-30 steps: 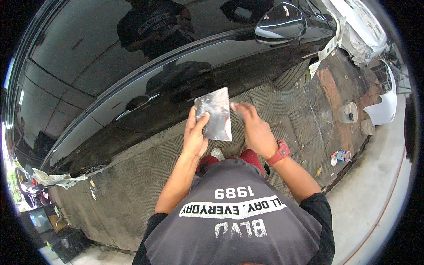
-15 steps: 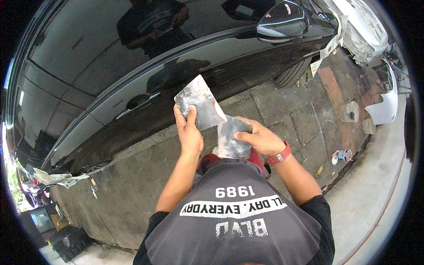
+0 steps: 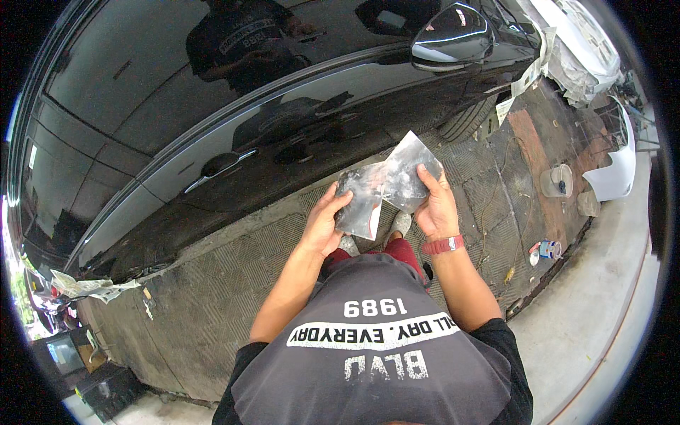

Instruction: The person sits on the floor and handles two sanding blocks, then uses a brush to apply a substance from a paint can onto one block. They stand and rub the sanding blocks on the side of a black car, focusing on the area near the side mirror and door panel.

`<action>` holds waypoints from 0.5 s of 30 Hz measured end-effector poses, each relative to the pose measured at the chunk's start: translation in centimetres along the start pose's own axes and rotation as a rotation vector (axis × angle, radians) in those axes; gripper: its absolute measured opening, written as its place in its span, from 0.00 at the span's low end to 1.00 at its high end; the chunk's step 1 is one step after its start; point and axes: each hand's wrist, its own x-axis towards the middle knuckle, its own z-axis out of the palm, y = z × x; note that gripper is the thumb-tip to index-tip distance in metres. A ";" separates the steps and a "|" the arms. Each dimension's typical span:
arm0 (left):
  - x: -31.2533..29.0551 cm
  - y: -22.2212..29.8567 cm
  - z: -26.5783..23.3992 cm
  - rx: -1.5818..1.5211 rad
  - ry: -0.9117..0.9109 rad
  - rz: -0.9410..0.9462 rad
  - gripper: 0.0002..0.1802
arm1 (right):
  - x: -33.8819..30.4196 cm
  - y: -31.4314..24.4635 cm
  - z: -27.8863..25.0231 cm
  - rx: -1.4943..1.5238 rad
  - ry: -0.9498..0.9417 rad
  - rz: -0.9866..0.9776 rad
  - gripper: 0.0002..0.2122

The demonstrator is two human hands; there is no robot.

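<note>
Holds two flat, dark grey sheets in front of the body, above the floor and beside a car, with one at each side of the middle. Clasps the left sheet point(image 3: 360, 202), smeared with white and marked by a pale, red-edged patch at its lower right, in the left grip point(image 3: 323, 227), closed on the outer edge with the thumb across the face. Pinches the right sheet point(image 3: 405, 177), tilted with one corner pointing up and likewise smeared with white, in the right grip point(image 3: 438, 211), closed at the outer edge with the thumb laid on the face. Shows the inner edges meeting or overlapping; cannot tell which. Wears a red watch point(image 3: 443, 245) on the right wrist, a dark grey shirt point(image 3: 389, 283) with white print and black sleeves, and red trousers point(image 3: 408, 259). Stands in light shoes point(image 3: 401, 224) on a dark, textured floor point(image 3: 269, 269).

Faces a glossy black car point(image 3: 142, 106), close by and faintly mirroring the body. Has in view there a door handle point(image 3: 221, 171), a wing mirror point(image 3: 451, 39) and a tyre point(image 3: 469, 122). Has farther off, at right, a translucent tub point(image 3: 552, 185), a blue can point(image 3: 551, 249) lying on the floor, a curved white panel point(image 3: 616, 173) and printed paper point(image 3: 523, 91) hanging by the car; at left, more paper sheeting point(image 3: 99, 287) and a black box point(image 3: 110, 391).
</note>
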 end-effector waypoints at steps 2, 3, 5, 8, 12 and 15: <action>0.5 -1.0 -0.6 0.036 0.103 0.050 0.29 | -0.2 -0.2 0.3 -0.031 -0.049 0.042 0.15; 0.8 -1.3 -0.5 0.054 0.147 0.072 0.29 | -0.4 -0.4 0.3 -0.048 -0.070 0.055 0.14; 1.1 -1.4 -0.8 0.085 0.104 0.139 0.29 | -0.6 -0.8 0.4 -0.054 -0.075 0.057 0.14; 1.4 -1.6 -0.8 0.093 0.222 0.251 0.26 | -1.4 -1.6 0.9 -0.089 -0.107 0.067 0.15; 0.8 -0.3 -0.7 0.089 0.250 0.426 0.20 | -2.4 -1.9 1.2 -0.176 -0.105 -0.038 0.16; 0.2 0.2 1.0 0.116 0.289 0.494 0.23 | -4.2 -2.7 2.5 -0.521 -0.264 -0.167 0.20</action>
